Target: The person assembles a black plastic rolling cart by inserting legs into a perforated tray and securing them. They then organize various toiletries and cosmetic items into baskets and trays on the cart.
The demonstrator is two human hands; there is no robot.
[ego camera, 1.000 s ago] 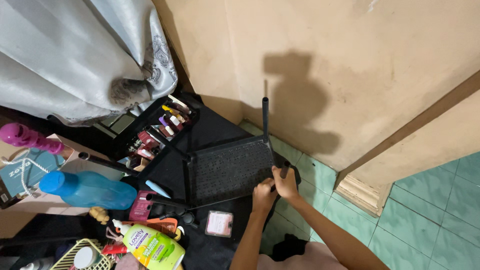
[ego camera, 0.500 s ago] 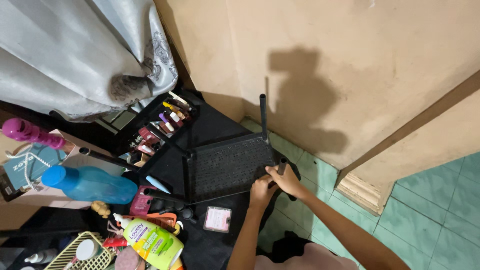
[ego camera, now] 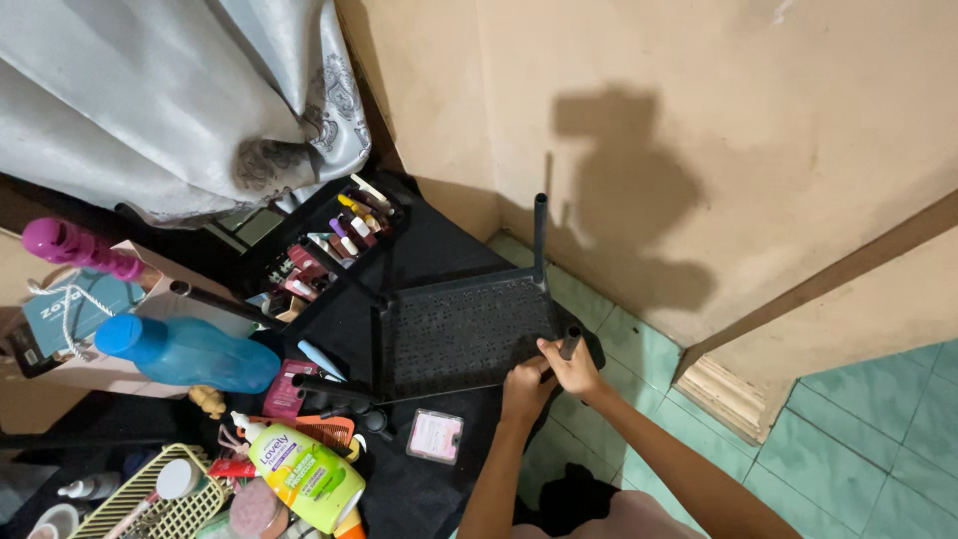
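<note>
A black perforated plastic shelf tray (ego camera: 454, 334) lies tilted on a black cloth, with black poles standing up from its corners. My right hand (ego camera: 574, 367) is closed around the short black pole (ego camera: 570, 342) at the tray's near right corner. My left hand (ego camera: 526, 387) presses on the tray's near edge just beside it, fingers curled on the rim. A taller black pole (ego camera: 540, 236) rises from the far right corner, close to the wall.
A second black tray (ego camera: 329, 245) behind holds several small cosmetics. A blue bottle (ego camera: 190, 351), a green lotion bottle (ego camera: 307, 474), a small pink box (ego camera: 435, 435), a yellow basket (ego camera: 150, 509) and a pink object (ego camera: 75, 247) lie left. Grey curtain (ego camera: 170, 100) hangs above; wall and green tile floor (ego camera: 848, 439) are right.
Both hands have stayed at the tray's near right corner, shifting slightly. The view has drifted a little, and the tray sits about the same.
</note>
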